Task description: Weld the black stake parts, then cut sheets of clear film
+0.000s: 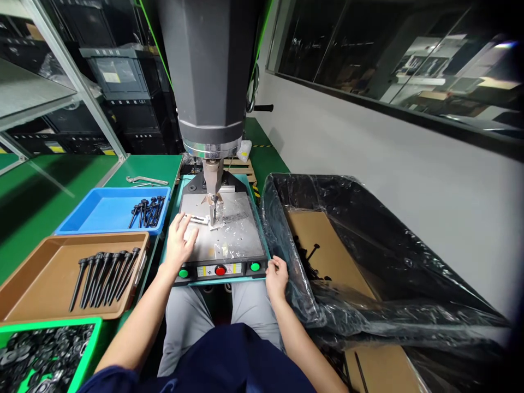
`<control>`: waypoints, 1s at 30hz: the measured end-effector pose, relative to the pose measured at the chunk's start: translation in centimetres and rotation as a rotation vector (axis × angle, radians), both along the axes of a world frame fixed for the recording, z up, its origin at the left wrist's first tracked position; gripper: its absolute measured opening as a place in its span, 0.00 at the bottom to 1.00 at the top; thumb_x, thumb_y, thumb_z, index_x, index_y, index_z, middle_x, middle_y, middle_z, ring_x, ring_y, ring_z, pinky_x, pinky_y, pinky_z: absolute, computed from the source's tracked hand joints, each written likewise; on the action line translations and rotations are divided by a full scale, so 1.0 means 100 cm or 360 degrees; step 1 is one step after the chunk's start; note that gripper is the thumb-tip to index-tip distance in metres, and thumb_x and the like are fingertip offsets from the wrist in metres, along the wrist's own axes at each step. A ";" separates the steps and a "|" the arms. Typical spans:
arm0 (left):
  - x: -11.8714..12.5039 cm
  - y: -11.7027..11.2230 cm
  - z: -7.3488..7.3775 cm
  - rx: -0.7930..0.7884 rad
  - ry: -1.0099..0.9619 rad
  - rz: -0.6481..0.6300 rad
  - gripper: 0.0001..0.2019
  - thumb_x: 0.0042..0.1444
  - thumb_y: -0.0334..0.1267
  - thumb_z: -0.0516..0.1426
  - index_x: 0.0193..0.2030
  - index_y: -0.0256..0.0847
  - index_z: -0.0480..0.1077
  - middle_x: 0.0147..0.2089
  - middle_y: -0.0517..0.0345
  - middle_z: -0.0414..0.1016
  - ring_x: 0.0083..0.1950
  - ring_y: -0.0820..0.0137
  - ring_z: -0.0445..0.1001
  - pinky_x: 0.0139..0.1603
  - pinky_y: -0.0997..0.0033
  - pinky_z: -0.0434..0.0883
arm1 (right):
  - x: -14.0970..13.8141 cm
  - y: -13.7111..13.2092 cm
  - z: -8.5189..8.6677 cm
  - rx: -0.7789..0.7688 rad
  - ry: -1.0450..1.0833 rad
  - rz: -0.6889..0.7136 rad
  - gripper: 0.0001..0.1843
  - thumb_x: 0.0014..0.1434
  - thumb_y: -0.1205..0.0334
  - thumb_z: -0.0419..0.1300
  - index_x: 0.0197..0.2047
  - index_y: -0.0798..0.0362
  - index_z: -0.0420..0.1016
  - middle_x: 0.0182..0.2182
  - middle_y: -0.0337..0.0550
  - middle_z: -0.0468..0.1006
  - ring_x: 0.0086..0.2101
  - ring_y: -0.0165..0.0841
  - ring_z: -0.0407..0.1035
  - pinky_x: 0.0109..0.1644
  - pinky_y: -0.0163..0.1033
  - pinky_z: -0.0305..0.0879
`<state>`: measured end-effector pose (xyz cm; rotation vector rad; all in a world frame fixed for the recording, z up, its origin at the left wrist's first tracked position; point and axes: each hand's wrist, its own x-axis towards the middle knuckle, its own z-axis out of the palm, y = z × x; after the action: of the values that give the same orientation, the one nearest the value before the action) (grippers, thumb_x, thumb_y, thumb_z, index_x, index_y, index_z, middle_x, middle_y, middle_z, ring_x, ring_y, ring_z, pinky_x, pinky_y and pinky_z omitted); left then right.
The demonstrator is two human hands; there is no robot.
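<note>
A small white part (197,219) is seen on the metal plate (233,240) under the press head (213,188), just beside the open left hand (180,243) laid flat there, while the right hand (277,275) is curled on the machine's front corner beside the lined box (368,229).

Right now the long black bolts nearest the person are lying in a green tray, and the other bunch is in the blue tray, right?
Not quite. In the head view, the long black bolts nearest the person lie in a brown tray, not a green one. The green tray in front of it holds small dark metal parts. The other bunch is indeed in the blue tray.
</note>
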<state>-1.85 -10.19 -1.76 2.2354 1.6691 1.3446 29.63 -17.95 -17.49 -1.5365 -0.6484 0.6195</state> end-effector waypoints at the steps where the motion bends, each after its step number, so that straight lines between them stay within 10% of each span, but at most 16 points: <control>1: -0.008 -0.013 -0.012 -0.0031 -0.0077 0.0089 0.26 0.64 0.47 0.55 0.66 0.39 0.67 0.68 0.40 0.64 0.71 0.53 0.62 0.72 0.50 0.60 | 0.000 -0.004 -0.003 -0.0040 -0.0177 0.0001 0.22 0.54 0.48 0.60 0.47 0.54 0.73 0.42 0.49 0.77 0.30 0.32 0.70 0.36 0.40 0.69; 10: -0.046 -0.090 -0.113 -0.0793 -0.0328 0.0551 0.42 0.55 0.54 0.60 0.70 0.30 0.58 0.67 0.31 0.64 0.69 0.46 0.63 0.68 0.46 0.63 | -0.010 -0.014 -0.016 -0.0325 -0.0571 0.0234 0.43 0.55 0.38 0.60 0.63 0.62 0.65 0.56 0.66 0.71 0.31 0.34 0.70 0.47 0.48 0.70; 30: -0.064 -0.092 -0.139 -0.0787 -0.0401 0.0419 0.37 0.55 0.56 0.59 0.69 0.41 0.63 0.64 0.42 0.69 0.64 0.51 0.71 0.65 0.51 0.67 | 0.001 -0.021 -0.032 -0.0268 -0.0555 0.0466 0.43 0.56 0.36 0.60 0.65 0.58 0.64 0.54 0.59 0.68 0.28 0.32 0.69 0.43 0.46 0.72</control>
<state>-8.25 -19.39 -15.68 1.5557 1.9765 1.0440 29.77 -20.01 -20.67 -1.7405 -1.1242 0.6422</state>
